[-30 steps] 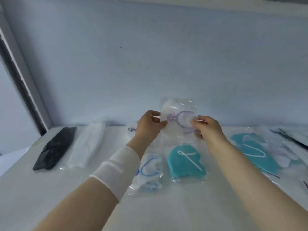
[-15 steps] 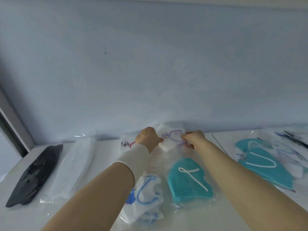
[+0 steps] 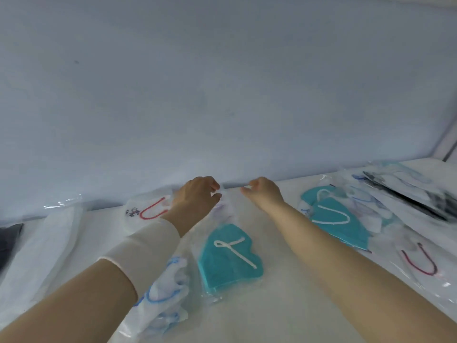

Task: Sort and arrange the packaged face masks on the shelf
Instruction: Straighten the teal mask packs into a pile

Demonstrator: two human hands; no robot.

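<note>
Shelf (image 3: pixel 284 305), white, against pale back wall. Unsorted heap of packets (image 3: pixel 395 211) at right. Laid out toward left: white mask pack (image 3: pixel 47 243), teal mask packet (image 3: pixel 230 258), red-loop packet (image 3: pixel 148 211). Purple-loop packet (image 3: pixel 222 209) flat at back of shelf, between red-loop and teal, partly under left hand (image 3: pixel 196 198). Right hand (image 3: pixel 265 195) just beside its clear film. Fingers (image 3: pixel 212 185) of both hands loosely curled at film edge; pinching or free, cannot tell. Step judged: setting packet down. Next calls for letting go and reaching right into heap.
</note>
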